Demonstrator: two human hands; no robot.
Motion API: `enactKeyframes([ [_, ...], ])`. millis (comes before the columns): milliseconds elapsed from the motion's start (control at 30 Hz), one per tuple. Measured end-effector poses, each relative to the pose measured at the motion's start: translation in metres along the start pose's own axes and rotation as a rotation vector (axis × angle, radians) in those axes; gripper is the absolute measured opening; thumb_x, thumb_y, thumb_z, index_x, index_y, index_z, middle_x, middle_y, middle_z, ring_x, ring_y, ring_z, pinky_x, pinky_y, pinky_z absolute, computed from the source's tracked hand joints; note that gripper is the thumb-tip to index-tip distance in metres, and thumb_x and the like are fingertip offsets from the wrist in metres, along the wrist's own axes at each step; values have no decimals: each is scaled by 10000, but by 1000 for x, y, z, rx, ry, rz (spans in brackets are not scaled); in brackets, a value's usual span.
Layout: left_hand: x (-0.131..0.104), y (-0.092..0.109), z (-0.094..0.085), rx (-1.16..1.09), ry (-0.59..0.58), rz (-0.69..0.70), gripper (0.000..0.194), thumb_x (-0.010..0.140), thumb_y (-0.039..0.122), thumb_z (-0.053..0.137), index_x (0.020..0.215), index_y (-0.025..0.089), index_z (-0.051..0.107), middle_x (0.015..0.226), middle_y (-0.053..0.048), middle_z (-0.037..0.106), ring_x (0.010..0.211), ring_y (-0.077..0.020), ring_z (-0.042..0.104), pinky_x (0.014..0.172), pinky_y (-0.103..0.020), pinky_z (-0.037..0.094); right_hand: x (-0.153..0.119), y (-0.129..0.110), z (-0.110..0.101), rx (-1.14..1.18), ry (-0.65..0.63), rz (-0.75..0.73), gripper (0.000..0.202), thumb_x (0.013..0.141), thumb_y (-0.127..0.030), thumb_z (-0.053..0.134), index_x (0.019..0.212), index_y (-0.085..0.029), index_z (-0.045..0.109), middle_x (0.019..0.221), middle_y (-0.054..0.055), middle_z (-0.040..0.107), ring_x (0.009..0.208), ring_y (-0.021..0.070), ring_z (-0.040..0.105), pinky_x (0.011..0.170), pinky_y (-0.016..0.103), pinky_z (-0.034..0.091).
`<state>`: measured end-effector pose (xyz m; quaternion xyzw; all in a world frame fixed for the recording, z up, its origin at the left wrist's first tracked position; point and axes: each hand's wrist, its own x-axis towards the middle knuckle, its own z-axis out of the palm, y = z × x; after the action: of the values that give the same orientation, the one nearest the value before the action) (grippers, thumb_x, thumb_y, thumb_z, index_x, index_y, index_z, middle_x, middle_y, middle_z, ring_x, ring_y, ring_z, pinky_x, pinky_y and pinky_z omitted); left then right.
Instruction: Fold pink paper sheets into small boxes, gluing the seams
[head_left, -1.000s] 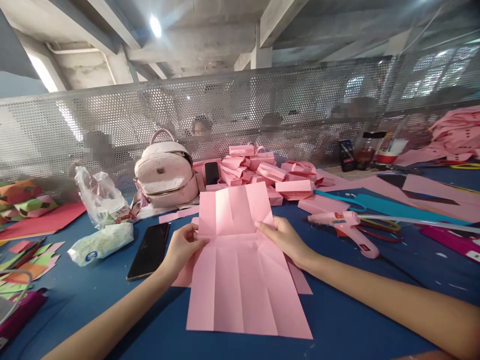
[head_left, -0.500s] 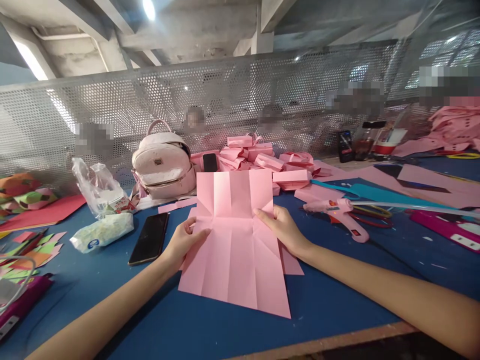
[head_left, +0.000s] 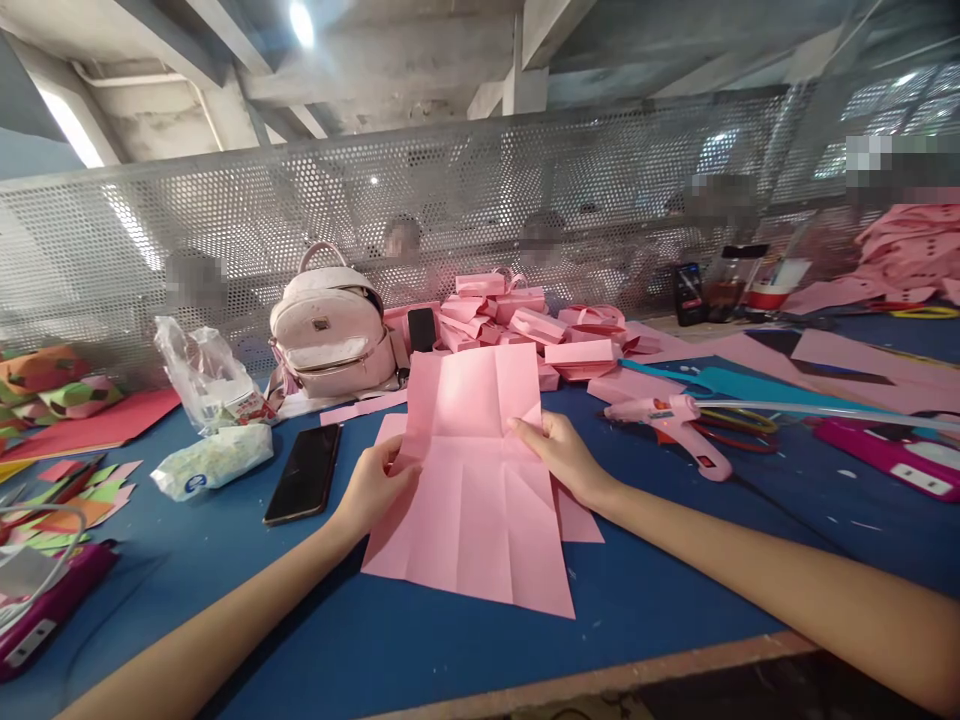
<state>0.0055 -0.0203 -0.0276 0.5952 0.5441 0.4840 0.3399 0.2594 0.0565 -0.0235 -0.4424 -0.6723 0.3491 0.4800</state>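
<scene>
A creased sheet of pink paper is held between my two hands, its upper half tilted up and its lower half sloping toward me over the table. My left hand pinches the left edge near the middle crease, thumb on top. At the right edge, my right hand grips the sheet with the thumb on its face and the other fingers behind. Part of another pink sheet shows underneath on the blue table.
Left of the paper lie a black phone and a tissue pack. A pale pink backpack stands behind. Folded pink paper pieces are heaped at the back. To the right rest a pink glue gun and a magenta power strip.
The sheet's left side has bent inward, so its upper part looks narrower. My left hand has curled a little more around that edge. My right hand keeps its grip.
</scene>
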Motion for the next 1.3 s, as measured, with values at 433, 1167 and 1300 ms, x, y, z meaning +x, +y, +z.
enactKeyframes([
  [433,1,-5,-4,17,-7,39,160,753,276,696,817,141,753,782,-13,720,764,-212,633,656,-255,456,0,2,-1,-24,-56,-10,607,759,-708,595,580,-241,251,575,-60,234,545,96,233,463,247,192],
  [1167,3,-3,-2,-437,-117,-142,431,698,457,822,974,155,682,681,-1,675,577,-112,591,570,-205,431,-7,-17,-2,5,-210,-78,646,731,-761,594,562,-241,250,558,-76,205,512,86,193,477,253,199],
  [1300,1,-6,1,-412,-222,-166,362,697,454,820,786,114,734,710,-53,693,618,-143,612,600,-240,453,-9,-18,-1,-12,-226,-92,671,731,-806,554,570,-241,232,567,-74,193,521,91,179,480,259,195],
])
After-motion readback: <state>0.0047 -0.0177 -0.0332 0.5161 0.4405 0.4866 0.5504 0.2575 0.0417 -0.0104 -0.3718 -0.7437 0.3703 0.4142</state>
